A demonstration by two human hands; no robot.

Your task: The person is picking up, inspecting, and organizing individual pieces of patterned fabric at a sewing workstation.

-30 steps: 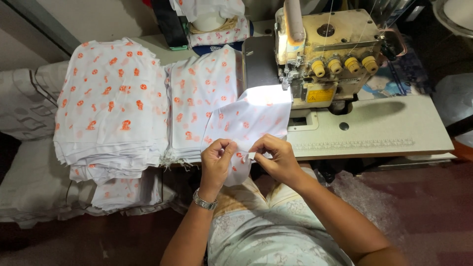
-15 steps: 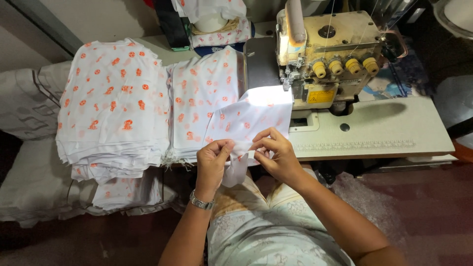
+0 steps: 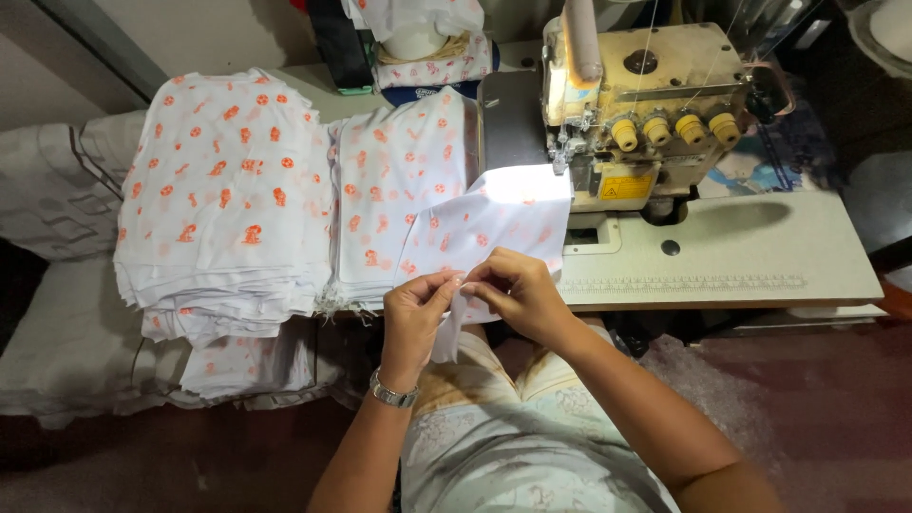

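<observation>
Between both hands' fingers (image 3: pixel 454 282), seemingly pinched, lies the printed cloth piece (image 3: pixel 484 228).

Both arms are bare to the elbow. A silver metal watch (image 3: pixel 393 391) circles the left wrist. Pale clothing (image 3: pixel 513 427) with a faint yellowish-green print covers the lap.

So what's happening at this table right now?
A person sits at a cream industrial sewing machine. Both the left hand and the right hand pinch the near edge of a white cloth piece with orange print lying under the machine's lamp. Two stacks of the same printed cloth sit to the left.
</observation>
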